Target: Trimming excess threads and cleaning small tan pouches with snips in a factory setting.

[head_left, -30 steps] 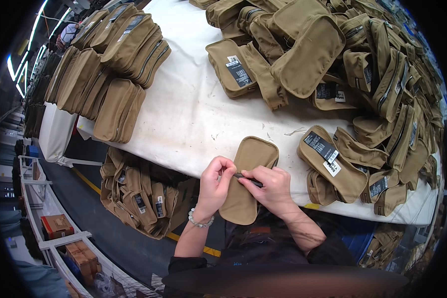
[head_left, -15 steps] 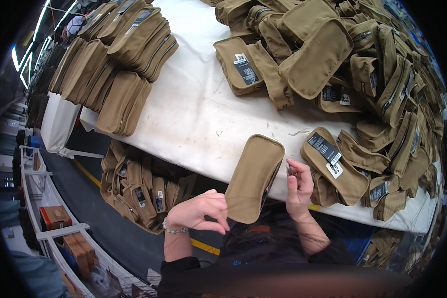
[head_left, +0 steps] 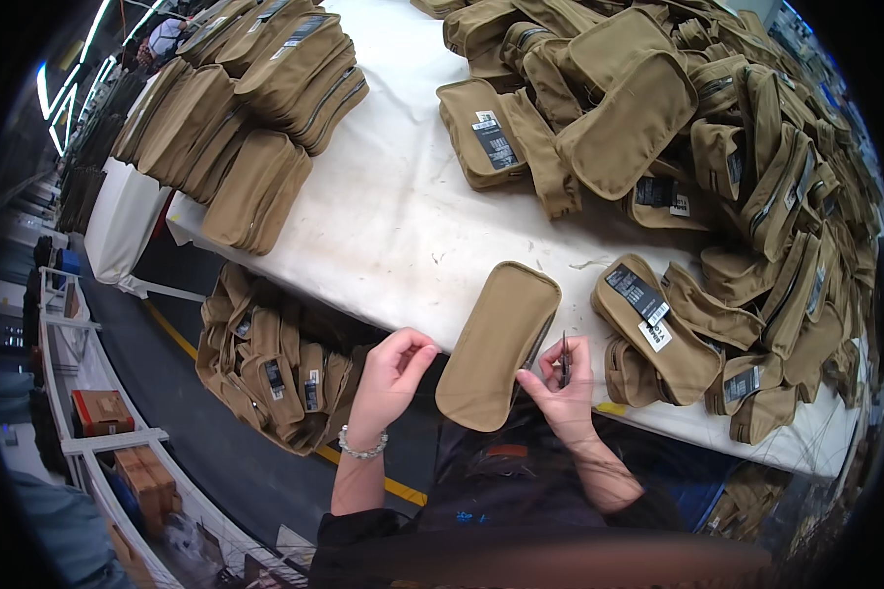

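A bare white stretch of the surface (head_left: 383, 206) lay open between neat stacks of tan pouches (head_left: 236, 108) at the left and a loose heap of tan pouches (head_left: 737, 167) crowding the right, while one tagged pouch (head_left: 658, 329) blocked the near right edge.

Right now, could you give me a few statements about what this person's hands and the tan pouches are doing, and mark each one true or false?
1. The right hand pinches a thin dark tool beside the tan pouch. True.
2. The left hand grips the pouch firmly. False: it is open, just left of the pouch, with its fingers curled.
3. The pouch hangs partly over the near edge of the white table. True.
4. The left wrist is bare. False: it wears a beaded bracelet.
5. Loose pouches are heaped to the right. True.
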Action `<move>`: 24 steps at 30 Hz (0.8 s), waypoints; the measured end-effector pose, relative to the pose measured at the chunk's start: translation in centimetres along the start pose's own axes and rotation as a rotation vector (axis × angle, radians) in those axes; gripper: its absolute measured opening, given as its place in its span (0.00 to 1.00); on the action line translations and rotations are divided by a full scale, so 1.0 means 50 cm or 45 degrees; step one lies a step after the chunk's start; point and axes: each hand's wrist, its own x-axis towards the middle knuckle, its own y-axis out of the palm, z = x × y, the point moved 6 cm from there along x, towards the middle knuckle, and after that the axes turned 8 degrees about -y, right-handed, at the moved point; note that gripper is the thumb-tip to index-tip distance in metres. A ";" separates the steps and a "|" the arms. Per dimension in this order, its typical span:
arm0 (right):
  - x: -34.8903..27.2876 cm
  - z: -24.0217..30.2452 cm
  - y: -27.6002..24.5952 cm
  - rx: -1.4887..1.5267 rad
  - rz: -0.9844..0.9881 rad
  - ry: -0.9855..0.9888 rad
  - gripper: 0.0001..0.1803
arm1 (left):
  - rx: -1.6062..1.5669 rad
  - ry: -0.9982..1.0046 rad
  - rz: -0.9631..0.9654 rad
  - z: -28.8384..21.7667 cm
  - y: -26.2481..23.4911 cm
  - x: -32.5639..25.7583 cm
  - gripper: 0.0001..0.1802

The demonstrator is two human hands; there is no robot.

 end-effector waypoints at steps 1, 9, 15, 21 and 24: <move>-0.002 -0.004 0.006 0.025 0.055 0.054 0.23 | 0.097 0.044 -0.013 -0.010 0.012 0.003 0.04; 0.046 0.101 0.024 -0.783 0.108 -0.587 0.22 | 0.262 0.062 0.034 -0.018 0.049 0.012 0.07; 0.052 0.127 0.067 -1.085 0.224 -0.792 0.21 | 0.000 0.026 0.021 0.027 0.052 0.010 0.07; 0.056 0.115 0.079 -1.120 0.256 -0.862 0.21 | -0.027 0.152 0.026 0.016 0.055 0.016 0.07; 0.058 0.110 0.084 -1.118 0.260 -0.872 0.20 | -0.045 0.161 0.026 0.021 0.053 0.018 0.06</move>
